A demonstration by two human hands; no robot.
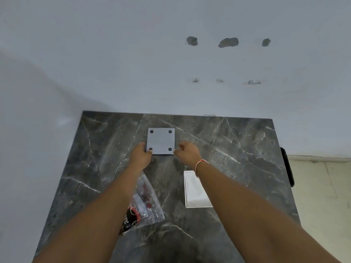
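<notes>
Two-handed grasp on pale grey square four-dot plate (161,140): left hand (139,155) pinches near corner, right hand (187,151) curled, hold unclear; I'd lift level.

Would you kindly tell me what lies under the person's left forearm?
A clear plastic bag with red and black print lies on the marble table. The left forearm hides the bag's left side; the left hand pinches the white square plate.

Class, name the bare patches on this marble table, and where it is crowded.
Bare: left of the grey square, and right of it and the white tray. Crowded: the middle, with left hand, right hand and plastic bag.
</notes>
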